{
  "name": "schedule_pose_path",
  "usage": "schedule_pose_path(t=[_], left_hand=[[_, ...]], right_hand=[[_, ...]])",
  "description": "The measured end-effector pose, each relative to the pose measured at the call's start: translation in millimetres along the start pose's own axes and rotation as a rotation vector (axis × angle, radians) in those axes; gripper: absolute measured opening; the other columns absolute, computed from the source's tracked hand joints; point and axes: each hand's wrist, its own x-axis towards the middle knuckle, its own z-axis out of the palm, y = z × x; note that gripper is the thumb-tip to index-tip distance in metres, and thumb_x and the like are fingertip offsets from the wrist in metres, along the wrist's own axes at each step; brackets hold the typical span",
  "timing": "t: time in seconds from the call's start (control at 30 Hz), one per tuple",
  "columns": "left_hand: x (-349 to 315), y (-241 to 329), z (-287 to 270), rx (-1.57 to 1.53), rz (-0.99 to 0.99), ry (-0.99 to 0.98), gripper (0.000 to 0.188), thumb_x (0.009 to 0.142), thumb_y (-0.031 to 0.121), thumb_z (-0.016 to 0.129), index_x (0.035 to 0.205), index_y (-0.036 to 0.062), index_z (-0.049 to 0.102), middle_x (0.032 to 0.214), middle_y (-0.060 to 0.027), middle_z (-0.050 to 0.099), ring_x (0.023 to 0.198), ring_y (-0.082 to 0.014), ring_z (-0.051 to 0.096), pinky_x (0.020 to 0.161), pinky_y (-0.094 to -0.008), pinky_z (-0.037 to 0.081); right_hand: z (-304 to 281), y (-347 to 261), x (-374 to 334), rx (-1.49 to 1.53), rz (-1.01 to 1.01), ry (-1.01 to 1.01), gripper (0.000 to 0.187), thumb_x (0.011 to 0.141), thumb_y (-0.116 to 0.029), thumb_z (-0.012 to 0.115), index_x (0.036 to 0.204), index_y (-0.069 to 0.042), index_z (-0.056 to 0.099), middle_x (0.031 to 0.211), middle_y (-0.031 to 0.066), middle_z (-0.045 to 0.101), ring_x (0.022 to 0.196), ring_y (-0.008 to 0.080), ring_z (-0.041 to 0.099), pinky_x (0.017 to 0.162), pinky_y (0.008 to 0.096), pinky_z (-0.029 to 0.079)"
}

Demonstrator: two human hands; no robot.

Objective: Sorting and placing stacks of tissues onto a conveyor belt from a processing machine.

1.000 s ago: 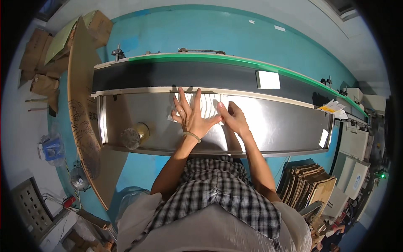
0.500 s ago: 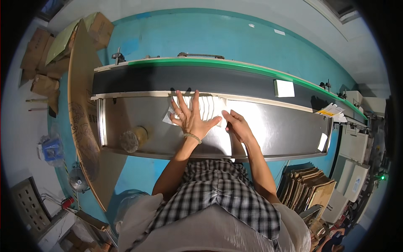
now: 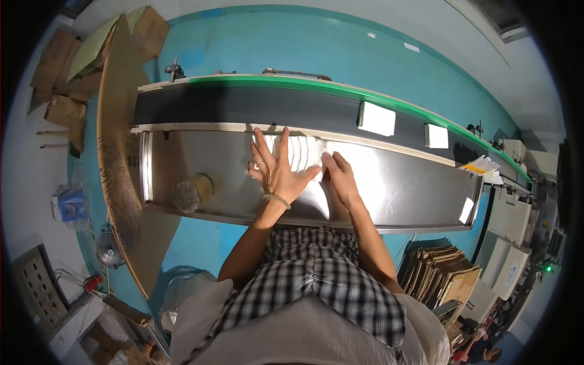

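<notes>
A row of flat white packets (image 3: 298,152), standing close against one another, sits on the metal tray table (image 3: 413,188) near its far edge. My left hand (image 3: 281,173) lies over the left part of this row with its fingers spread, holding nothing in a grip. A beaded bracelet circles that wrist. At the row's right end my right hand (image 3: 342,176) is closed, thumb and curled fingers on the endmost white packet. My fingers hide much of that packet. Beyond the tray, two white packets, a nearer one (image 3: 376,118) and another (image 3: 436,135), lie on the dark conveyor belt (image 3: 243,106).
A round clear-and-yellow roll (image 3: 193,193) stands on the tray's left. A tall cardboard sheet (image 3: 118,158) rises at the left end. Opened white-and-yellow cartons (image 3: 482,167) rest at the right end. Flattened cardboard (image 3: 438,274) is stacked below right. A green rail (image 3: 292,84) borders the belt.
Two white packets now lie on the belt where one showed before. My right hand has shifted slightly toward the row's end; my left hand keeps its place over the row.
</notes>
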Motion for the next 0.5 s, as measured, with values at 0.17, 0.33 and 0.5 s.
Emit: schedule_pose_path(t=[0.17, 0.33, 0.5], left_hand=[[3, -3, -3, -0.071, -0.054, -0.010, 0.103, 0.062, 0.051, 0.087, 0.149, 0.0220, 0.041, 0.162, -0.0245, 0.004, 0.143, -0.0463, 0.017, 0.101, -0.0618, 0.025], [2, -4, -3, -0.262, -0.045, -0.021, 0.092, 0.073, 0.050, 0.081, 0.148, 0.0153, 0.041, 0.161, -0.0257, 0.007, 0.141, -0.0465, 0.026, 0.105, -0.0601, 0.028], [-4, -5, -4, -0.174, 0.072, 0.062, 0.097, 0.070, 0.049, 0.081, 0.151, 0.0182, 0.037, 0.161, -0.0256, 0.007, 0.141, -0.0432, 0.027, 0.102, -0.0560, 0.029]], right_hand=[[-18, -9, 10, 0.069, -0.091, 0.084, 0.034, 0.093, -0.017, 0.065, 0.116, 0.006, 0.058, 0.097, 0.0121, 0.068, 0.082, 0.0148, 0.064, 0.071, 0.0276, 0.051], [5, -3, 16, 0.027, -0.147, 0.123, 0.045, 0.094, -0.043, 0.067, 0.106, 0.000, 0.059, 0.081, 0.0043, 0.061, 0.070, 0.0127, 0.055, 0.067, 0.0262, 0.047], [8, 5, 6, 0.041, -0.048, 0.019, 0.044, 0.100, -0.038, 0.058, 0.113, 0.004, 0.062, 0.087, 0.0035, 0.063, 0.073, 0.0115, 0.055, 0.067, 0.0254, 0.046]])
